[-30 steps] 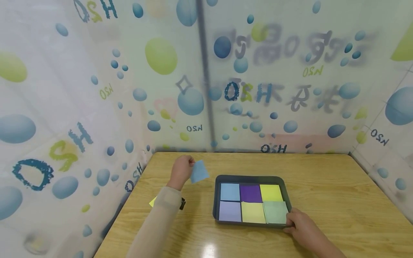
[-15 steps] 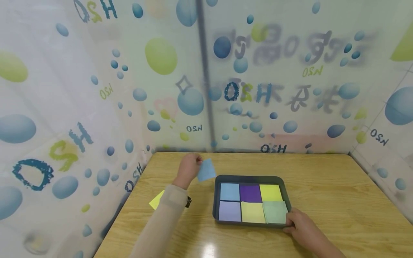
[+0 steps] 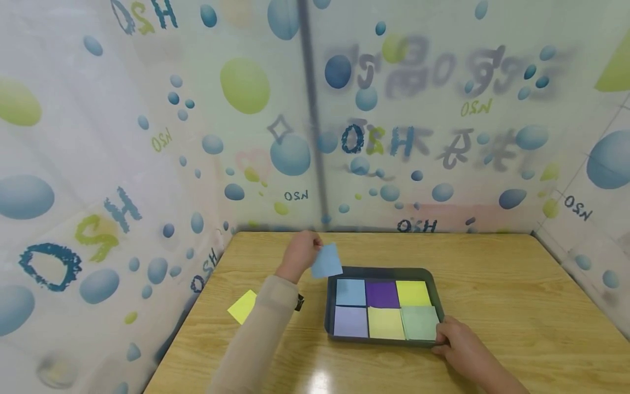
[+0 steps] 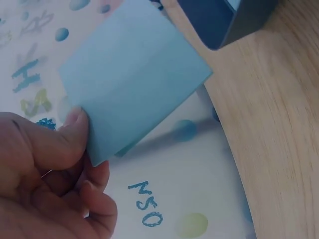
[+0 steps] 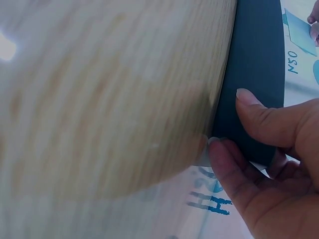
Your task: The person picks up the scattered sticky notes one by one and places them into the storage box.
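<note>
My left hand (image 3: 301, 254) pinches a light blue sticky note (image 3: 327, 261) by one corner, thumb on its near face in the left wrist view. The note (image 4: 134, 74) hangs tilted and overlaps the far left corner of the dark tray (image 3: 384, 272) in the head view. My right hand (image 3: 460, 343) grips the tray's near right corner, thumb on the outer wall and fingers curled at the bottom edge in the right wrist view. Inside the tray lie two rows of square notes: blue (image 3: 350, 292), purple (image 3: 381, 294) and yellow (image 3: 412, 293) behind; lavender (image 3: 351, 322), pale yellow (image 3: 386, 323) and green (image 3: 419, 323) in front.
A bright yellow note (image 3: 242, 307) lies on the wooden table (image 3: 521, 295) left of the tray, partly covered by my left sleeve (image 3: 258, 334). Walls covered in a bubble-print sheet (image 3: 418, 120) stand along the table's back and sides.
My left hand has moved right with the blue note, from beside the tray to its far left corner. More of the yellow note now shows. The right hand keeps its place.
</note>
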`<state>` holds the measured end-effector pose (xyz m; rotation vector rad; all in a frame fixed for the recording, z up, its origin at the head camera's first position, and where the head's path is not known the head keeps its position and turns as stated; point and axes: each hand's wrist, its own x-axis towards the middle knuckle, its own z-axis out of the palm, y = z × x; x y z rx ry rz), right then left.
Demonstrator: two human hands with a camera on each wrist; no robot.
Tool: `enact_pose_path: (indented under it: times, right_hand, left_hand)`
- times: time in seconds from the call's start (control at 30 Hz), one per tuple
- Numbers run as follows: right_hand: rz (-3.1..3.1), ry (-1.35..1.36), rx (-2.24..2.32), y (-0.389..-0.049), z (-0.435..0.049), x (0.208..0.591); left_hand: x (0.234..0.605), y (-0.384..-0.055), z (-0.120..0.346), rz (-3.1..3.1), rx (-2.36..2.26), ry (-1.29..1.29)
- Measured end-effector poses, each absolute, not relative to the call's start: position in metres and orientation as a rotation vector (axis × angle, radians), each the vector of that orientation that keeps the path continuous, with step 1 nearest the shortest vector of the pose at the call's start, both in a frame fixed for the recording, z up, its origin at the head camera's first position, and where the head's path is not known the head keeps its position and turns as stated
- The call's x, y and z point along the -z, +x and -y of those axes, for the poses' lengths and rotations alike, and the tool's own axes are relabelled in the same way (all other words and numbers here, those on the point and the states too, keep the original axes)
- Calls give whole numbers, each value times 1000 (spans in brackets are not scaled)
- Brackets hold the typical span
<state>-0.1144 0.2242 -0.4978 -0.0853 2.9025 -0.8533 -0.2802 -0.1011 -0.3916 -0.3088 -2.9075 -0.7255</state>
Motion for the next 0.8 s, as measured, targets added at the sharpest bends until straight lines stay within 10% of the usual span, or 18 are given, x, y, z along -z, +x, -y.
enact_pose_path:
  times: [0.8]
  right_hand:
    - [-2913, -74, 830, -116, -223, 499]
  left_hand:
    - [405, -278, 57, 3043, 700, -530]
